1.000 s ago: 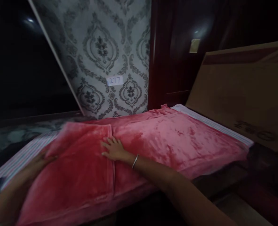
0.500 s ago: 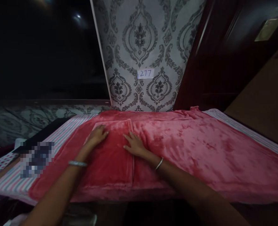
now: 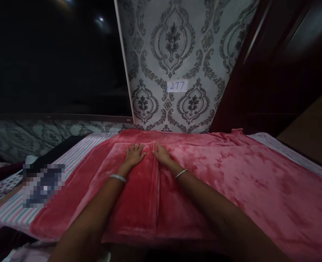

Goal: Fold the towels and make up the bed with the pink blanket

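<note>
A fuzzy pink-red blanket [image 3: 231, 174] lies spread over a striped sheet [image 3: 76, 153] on a bed. Its left part is folded over into a flap [image 3: 128, 196]. My left hand [image 3: 134, 154] lies flat and open on the far end of that flap. My right hand [image 3: 162, 154] rests flat and open just beside it, at the flap's right edge. Each wrist carries a silver bangle. Neither hand holds anything.
Patterned grey wallpaper [image 3: 177, 54] with a small label reading 277 [image 3: 177, 86] stands behind the bed. Dark wooden furniture [image 3: 281, 80] is at the back right and a brown board [image 3: 310, 134] at the far right. A blurred patch [image 3: 43, 183] lies on the sheet's left.
Both hands have slid forward along the flap toward the wall and drawn closer together. The view has shifted left, so the brown board has moved mostly out of sight.
</note>
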Demonstrator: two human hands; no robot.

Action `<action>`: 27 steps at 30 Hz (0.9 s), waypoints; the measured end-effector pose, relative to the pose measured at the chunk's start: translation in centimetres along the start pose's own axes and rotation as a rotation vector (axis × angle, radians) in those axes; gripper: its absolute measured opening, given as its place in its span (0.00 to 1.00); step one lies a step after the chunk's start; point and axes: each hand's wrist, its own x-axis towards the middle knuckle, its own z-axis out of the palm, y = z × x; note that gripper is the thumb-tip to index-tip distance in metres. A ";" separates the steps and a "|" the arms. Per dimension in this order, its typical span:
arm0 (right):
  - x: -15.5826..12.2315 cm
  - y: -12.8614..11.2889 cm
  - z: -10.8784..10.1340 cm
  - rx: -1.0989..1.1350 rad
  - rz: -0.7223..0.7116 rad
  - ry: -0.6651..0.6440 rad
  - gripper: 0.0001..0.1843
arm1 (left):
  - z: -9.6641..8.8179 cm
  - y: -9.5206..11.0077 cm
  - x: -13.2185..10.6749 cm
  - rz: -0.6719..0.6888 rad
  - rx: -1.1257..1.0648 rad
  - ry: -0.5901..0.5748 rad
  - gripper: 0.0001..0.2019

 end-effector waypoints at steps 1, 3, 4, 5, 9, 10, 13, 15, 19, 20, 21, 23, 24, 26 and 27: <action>0.7 -0.1 0.3 0.002 0.016 0.001 0.39 | -0.4 -0.5 0.0 0.011 -0.005 -0.014 0.31; 1.7 -0.1 0.7 0.018 0.041 0.004 0.37 | -1.3 -1.7 0.3 0.019 -0.011 -0.034 0.31; 2.0 0.0 0.9 0.018 0.044 0.010 0.36 | -1.6 -2.4 0.4 0.002 -0.004 -0.040 0.32; 2.2 0.2 1.2 0.016 0.050 0.018 0.35 | -1.8 -3.0 0.7 -0.031 0.010 -0.046 0.32; 1.5 1.3 1.9 -0.015 0.098 0.059 0.31 | -1.1 -4.8 1.5 -0.178 0.062 -0.049 0.33; 1.1 1.4 2.0 -0.028 0.115 0.068 0.31 | -0.7 -5.0 1.7 -0.187 0.065 -0.037 0.32; 0.4 1.1 1.8 -0.060 0.159 0.064 0.30 | 0.3 -5.2 1.9 -0.179 0.061 -0.010 0.33; 0.3 0.6 1.2 -0.070 0.177 0.031 0.28 | 0.5 -5.2 1.8 -0.169 0.045 -0.013 0.33; -0.2 -0.5 -0.6 -0.062 0.186 -0.058 0.28 | -0.5 -5.1 1.4 -0.161 0.013 -0.032 0.33; -0.9 -0.9 -1.0 -0.060 0.182 -0.076 0.29 | -0.9 -5.0 1.3 -0.166 0.002 -0.048 0.33; -1.8 -1.3 -1.3 -0.063 0.169 -0.093 0.32 | -1.4 -4.9 1.2 -0.173 -0.007 -0.066 0.34; -4.7 -2.4 -1.8 -0.079 0.081 -0.122 0.40 | -2.2 -4.4 0.8 -0.182 -0.006 -0.091 0.34; -6.5 -2.9 -1.8 -0.088 0.008 -0.135 0.44 | -2.6 -4.0 0.4 -0.168 0.006 -0.086 0.33; -10.5 -3.9 -1.6 -0.092 -0.153 -0.177 0.46 | -2.7 -2.7 -0.8 -0.096 0.035 -0.044 0.32; -12.3 -4.2 -1.4 -0.092 -0.207 -0.215 0.48 | -2.5 -1.9 -1.5 -0.051 0.046 -0.026 0.32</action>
